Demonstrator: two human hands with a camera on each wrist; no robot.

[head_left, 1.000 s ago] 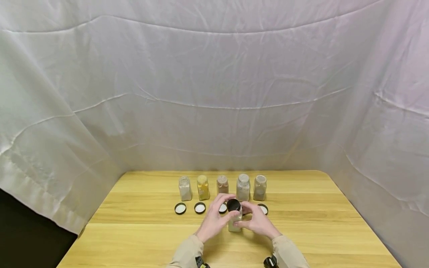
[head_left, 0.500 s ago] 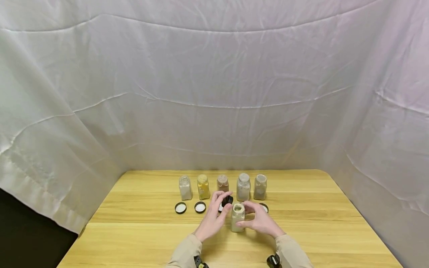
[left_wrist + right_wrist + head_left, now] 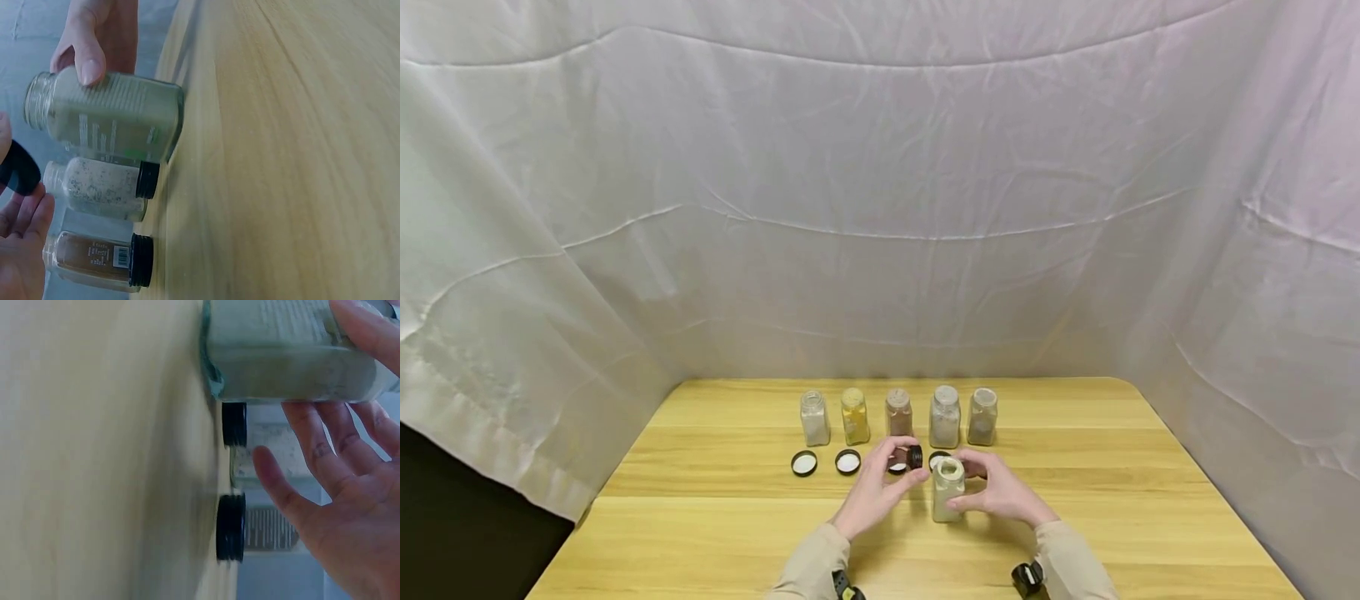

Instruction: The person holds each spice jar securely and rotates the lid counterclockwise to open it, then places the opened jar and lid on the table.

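Observation:
My right hand (image 3: 996, 492) grips an uncapped glass spice jar (image 3: 948, 493) of pale greenish powder, thumb on the near side and fingers behind it. In the left wrist view this jar (image 3: 115, 115) shows printed lettering and a bare threaded neck. To its left, my left hand (image 3: 880, 485) pinches a black lid (image 3: 914, 457) between thumb and fingers, apart from the jar and turned on its side. The same lid (image 3: 20, 169) shows at the edge of the left wrist view.
Several uncapped jars stand in a row behind: pale (image 3: 815, 421), yellow (image 3: 854, 418), brown (image 3: 898, 414), speckled grey (image 3: 944, 418) and dark grey (image 3: 982, 418). Upturned black lids, such as the leftmost lid (image 3: 803, 463), lie before them on the wooden table (image 3: 715, 517).
The left hand has lifted the black lid off the jar, moved it left and tipped it sideways. My right hand has shifted the jar to the right.

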